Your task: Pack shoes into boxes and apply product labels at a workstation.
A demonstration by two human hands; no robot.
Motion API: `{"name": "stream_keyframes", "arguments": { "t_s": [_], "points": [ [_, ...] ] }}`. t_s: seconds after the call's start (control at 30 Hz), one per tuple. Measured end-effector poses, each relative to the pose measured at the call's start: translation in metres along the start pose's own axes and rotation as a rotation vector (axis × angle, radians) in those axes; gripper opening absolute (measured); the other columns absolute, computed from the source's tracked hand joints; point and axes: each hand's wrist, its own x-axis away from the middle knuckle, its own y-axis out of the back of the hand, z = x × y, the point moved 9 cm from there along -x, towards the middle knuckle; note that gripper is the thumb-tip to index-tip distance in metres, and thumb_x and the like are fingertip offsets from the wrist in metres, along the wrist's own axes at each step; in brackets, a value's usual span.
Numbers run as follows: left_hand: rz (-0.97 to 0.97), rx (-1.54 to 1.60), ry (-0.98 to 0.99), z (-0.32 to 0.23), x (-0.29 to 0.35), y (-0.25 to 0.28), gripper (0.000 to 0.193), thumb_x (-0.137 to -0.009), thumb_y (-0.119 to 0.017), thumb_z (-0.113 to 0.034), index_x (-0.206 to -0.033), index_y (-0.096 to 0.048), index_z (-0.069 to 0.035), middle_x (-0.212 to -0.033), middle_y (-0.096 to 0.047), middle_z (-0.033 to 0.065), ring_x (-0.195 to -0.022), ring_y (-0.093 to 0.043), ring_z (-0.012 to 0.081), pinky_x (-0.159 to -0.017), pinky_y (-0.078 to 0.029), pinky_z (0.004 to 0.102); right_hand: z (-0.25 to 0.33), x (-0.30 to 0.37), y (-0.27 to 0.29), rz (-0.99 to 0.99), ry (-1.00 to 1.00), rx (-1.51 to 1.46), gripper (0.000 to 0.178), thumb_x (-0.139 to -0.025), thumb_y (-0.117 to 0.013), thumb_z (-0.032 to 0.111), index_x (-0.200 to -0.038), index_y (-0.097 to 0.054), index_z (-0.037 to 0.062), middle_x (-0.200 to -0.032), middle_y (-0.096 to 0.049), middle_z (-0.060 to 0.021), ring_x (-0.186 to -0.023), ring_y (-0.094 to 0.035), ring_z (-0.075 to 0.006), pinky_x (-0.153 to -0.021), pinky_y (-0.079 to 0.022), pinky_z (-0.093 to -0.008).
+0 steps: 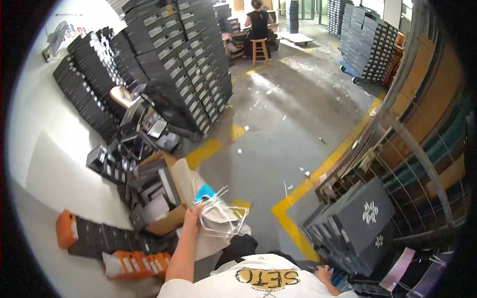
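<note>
My left hand (193,214) reaches forward, its fingers closed around a loose bundle of thin white bent strips (223,218). A bright blue piece (204,193) shows at the top of the bundle. Behind it is a beige cardboard flap of an open carton (166,218), which stands to the left of my hand. Grey and dark flat pieces fill that carton. My right hand (324,273) is low beside my body, close to a stack of dark grey boxes (348,223). Its fingers look loosely apart, and nothing shows in them.
Orange boxes (136,263) and dark boxes line the left wall. A tall stack of dark shoe boxes (174,64) rises ahead on the left. A wire-mesh cage (422,164) borders the right. Farther off, a person (258,25) sits on a wooden stool (260,51). White scraps litter the floor.
</note>
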Motion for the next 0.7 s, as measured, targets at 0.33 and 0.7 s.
{"name": "stream_keyframes", "arguments": {
  "t_s": [0.33,0.7],
  "points": [
    [0.451,-0.042,0.009,-0.125,-0.271,-0.238,0.049,-0.081,-0.069,-0.013,-0.119,-0.045,0.005,-0.107,-0.060,0.0161,-0.093,-0.062,0.0237,-0.081,-0.052,0.0363,0.191,-0.107,0.042,0.110,-0.184,-0.006,0.059,-0.072,-0.068,0.051,-0.119,-0.062,0.0158,-0.134,-0.047,-0.0158,-0.123,-0.045,-0.0383,-0.100,-0.039,-0.0474],
    [0.666,-0.054,0.139,-0.203,-0.540,-0.610,0.032,-0.079,-0.070,-0.008,-0.109,-0.058,-0.003,-0.097,-0.066,0.0077,-0.081,-0.063,0.0177,-0.072,-0.053,0.0330,0.339,-0.330,0.241,-0.119,-0.371,-0.360,0.070,-0.065,-0.071,0.051,-0.121,-0.061,0.0108,-0.128,-0.048,-0.0206,-0.121,-0.045,-0.0371,-0.102,-0.039,-0.0421]
  ]
}}
